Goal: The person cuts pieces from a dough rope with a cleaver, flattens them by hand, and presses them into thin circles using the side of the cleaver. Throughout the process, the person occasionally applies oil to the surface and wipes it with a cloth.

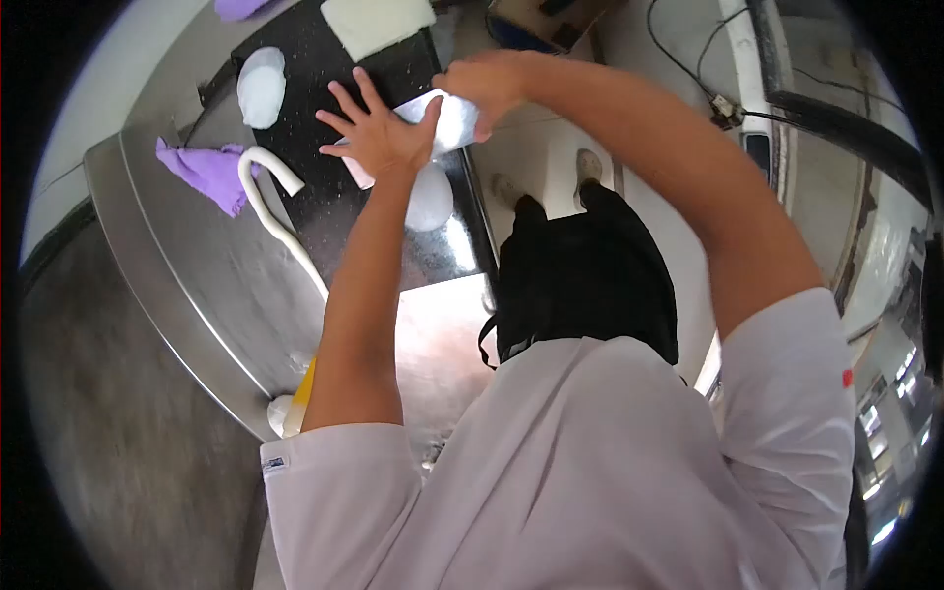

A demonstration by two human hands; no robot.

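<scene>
While the left hand (386, 136) spreads its fingers apart over the silver piece (455, 120), the right hand (490, 87) clasps one end at the edge of the black counter (303, 152), near a round white item (430, 200).

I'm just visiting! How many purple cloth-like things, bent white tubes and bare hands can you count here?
Purple cloth-like things: 2
Bent white tube: 1
Bare hands: 2
Total: 5
</scene>
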